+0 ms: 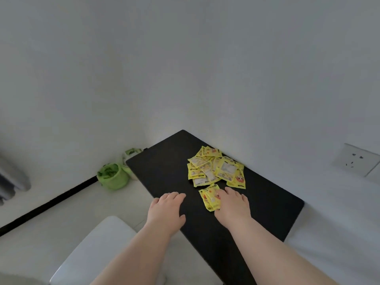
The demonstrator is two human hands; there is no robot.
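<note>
A heap of several small yellow packets [216,168] lies on a black table [168,167] near the wall. One yellow packet [209,197] lies apart, just in front of the heap. My right hand [232,206] rests flat with straight fingers on the right edge of that packet. My left hand [166,208] lies flat on the table's left edge, palm down, fingers relaxed, holding nothing.
A green bag-lined bin [114,176] stands on the floor left of the table, with another green and white bag [131,153] behind it. A white seat [92,249] is at the lower left. A wall socket [355,159] sits on the right wall.
</note>
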